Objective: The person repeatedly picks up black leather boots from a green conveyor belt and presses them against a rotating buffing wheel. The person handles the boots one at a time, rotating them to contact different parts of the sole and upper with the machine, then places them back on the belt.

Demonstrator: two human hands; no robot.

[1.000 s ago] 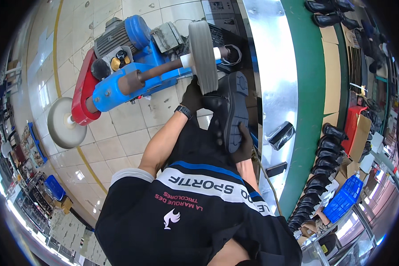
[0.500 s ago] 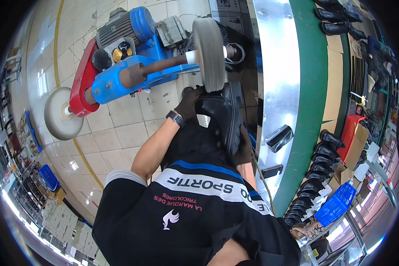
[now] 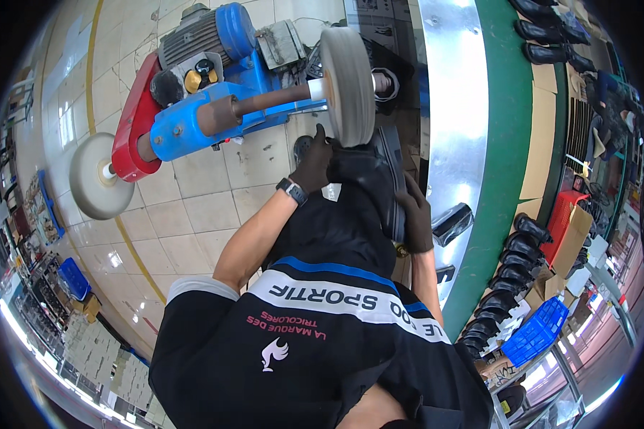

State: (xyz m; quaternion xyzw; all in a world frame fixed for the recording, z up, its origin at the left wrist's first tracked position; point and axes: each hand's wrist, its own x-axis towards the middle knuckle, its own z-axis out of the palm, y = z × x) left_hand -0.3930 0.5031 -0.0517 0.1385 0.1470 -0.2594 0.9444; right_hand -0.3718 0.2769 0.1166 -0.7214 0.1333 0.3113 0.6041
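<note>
fingers of the left hand (image 3: 312,167) and right hand (image 3: 418,220) grip a black boot (image 3: 367,171) between them, its upper apparently against the grey wheel (image 3: 349,89) beyond, so work seems underway, the remainder unclear.

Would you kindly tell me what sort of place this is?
Probably a shoe workshop: a black shoe is held at the grey wheel of a blue machine, and more black footwear sits at right.

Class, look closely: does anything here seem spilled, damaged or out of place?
Only minor: dark marks on the pale floor tiles near the blue machine break their even look; dirt or damage, I can't tell. The black shoe shows no obvious damage.
</note>
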